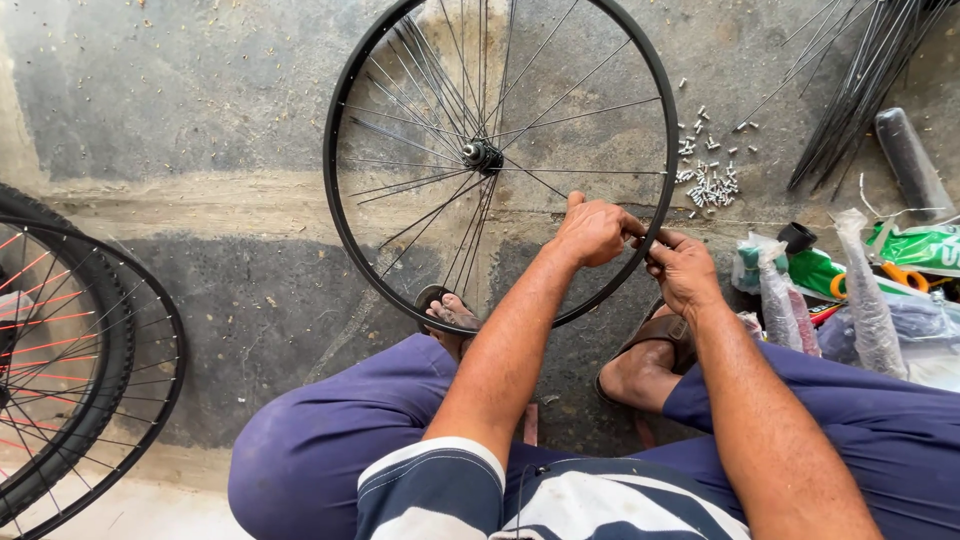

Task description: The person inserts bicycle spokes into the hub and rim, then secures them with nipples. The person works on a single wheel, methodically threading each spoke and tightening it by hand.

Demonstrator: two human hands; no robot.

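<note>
- At the far left edge, two more bicycle wheels lie overlapped on the concrete floor; one shows red spokes, and the outer one carries a black tyre.
- Left of centre, the person's knee in blue trousers rises from the near edge, and a bare foot in a sandal rests just inside the near part of the rim.
- In the middle stands the black wheel rim, a bare hoop with thin spokes running in to a small metal hub; it leans against the person's feet, with its far part reaching the top of the view.
- The left hand is curled narrow at the right side of the rim, fingers pinched on the rim edge where a spoke meets it.
- The right hand sits just beside it, touching the same stretch of rim from outside, fingers closed to a pinch; what small part it grips is too tiny to tell.
- Right of the rim, a scatter of small silver nipples lies on the floor, well apart from the hands.
- Farther right, a bundle of loose black spokes fans from the far corner, with a dark cylinder beside it.
- At the right edge, clear plastic bags and green packets lie heaped near the right knee.
</note>
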